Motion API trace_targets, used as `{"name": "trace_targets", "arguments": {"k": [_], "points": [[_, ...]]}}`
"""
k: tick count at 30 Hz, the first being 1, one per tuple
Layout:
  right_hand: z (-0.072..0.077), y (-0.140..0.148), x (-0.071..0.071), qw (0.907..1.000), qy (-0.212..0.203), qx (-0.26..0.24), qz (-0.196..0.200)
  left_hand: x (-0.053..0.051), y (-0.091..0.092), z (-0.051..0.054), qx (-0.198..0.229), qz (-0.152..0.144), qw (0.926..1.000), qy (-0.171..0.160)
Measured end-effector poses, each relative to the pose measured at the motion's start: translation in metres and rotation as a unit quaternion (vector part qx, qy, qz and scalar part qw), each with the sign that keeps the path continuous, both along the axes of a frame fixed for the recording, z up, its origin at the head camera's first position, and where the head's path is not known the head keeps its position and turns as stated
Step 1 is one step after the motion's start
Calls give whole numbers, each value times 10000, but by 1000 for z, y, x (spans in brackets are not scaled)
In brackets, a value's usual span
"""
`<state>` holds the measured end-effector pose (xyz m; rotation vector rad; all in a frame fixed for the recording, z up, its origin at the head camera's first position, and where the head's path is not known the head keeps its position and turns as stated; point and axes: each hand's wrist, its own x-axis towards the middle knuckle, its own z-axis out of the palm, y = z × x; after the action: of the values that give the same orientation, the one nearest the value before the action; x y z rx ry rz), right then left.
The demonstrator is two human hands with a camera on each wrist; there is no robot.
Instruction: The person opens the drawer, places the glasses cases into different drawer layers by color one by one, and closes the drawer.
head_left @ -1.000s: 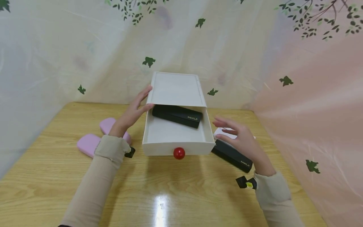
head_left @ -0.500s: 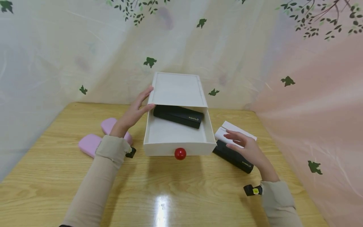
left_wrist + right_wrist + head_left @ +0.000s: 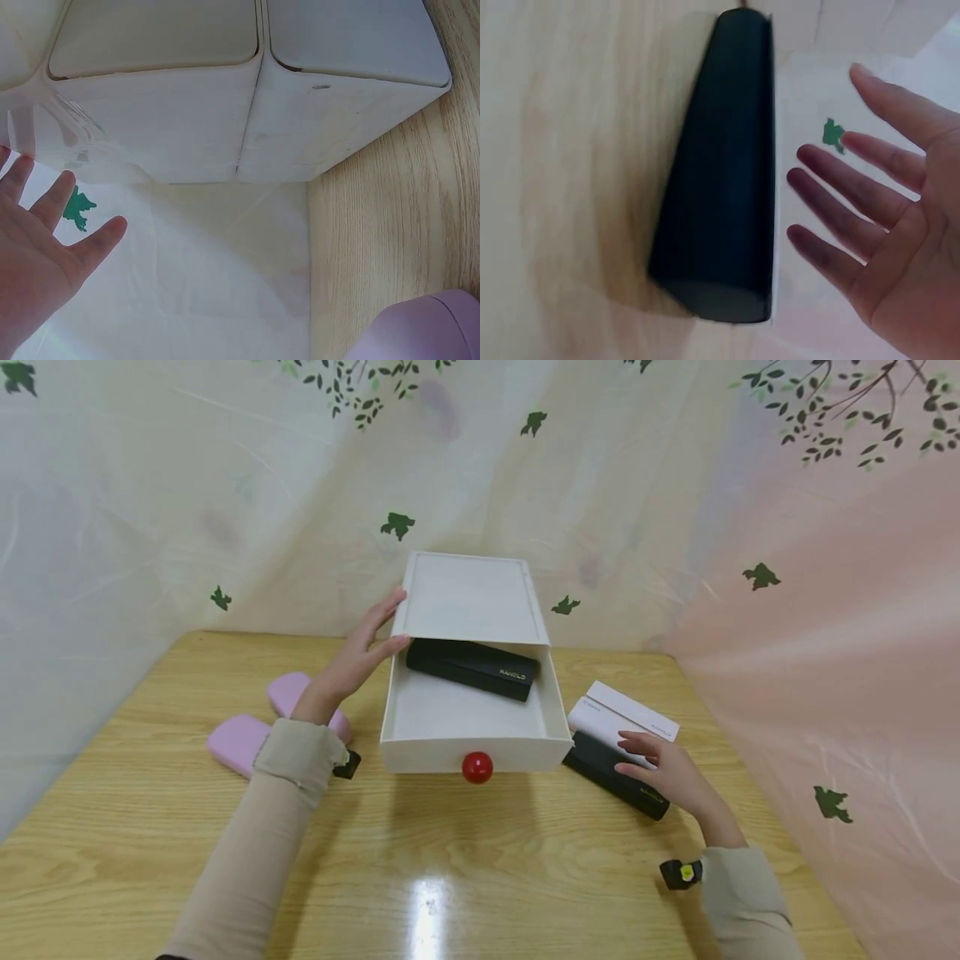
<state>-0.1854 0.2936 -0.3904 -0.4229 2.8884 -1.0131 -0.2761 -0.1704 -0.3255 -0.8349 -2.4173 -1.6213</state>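
A white drawer box [image 3: 468, 597] stands mid-table, its top drawer [image 3: 435, 714] pulled out by a red knob side [image 3: 477, 767] facing me. Inside that drawer a black glasses case [image 3: 472, 670] lies aslant, its far part under the box top. My left hand [image 3: 352, 664] rests against the box's left side, fingers spread; the left wrist view shows the hand [image 3: 45, 247] beside the stacked white tiers [image 3: 150, 112]. Over a second black glasses case [image 3: 611, 777] on the table hovers my right hand [image 3: 671, 772], fingers loosely extended and holding nothing.
Behind the second black case lie white cases [image 3: 622, 710], side by side. Two lilac cases [image 3: 238, 743] sit left of the box, one partly behind my left wrist. A printed curtain [image 3: 300, 510] hangs at the table's back and right.
My right hand has moved right and toward me, from beside the open drawer to above the black case, uncovering the white cases. The left hand stays at the box.
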Motion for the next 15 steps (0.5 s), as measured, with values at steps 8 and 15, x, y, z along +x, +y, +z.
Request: {"name": "trace_targets", "arguments": {"k": [8,15], "points": [[-11,11,0,9992,-89,396,-28,2,1,3,-37,61,9999,-89],[-13,12,0,9990,-49,433,-19,2,3,4,-92,148,9998,-38]]}}
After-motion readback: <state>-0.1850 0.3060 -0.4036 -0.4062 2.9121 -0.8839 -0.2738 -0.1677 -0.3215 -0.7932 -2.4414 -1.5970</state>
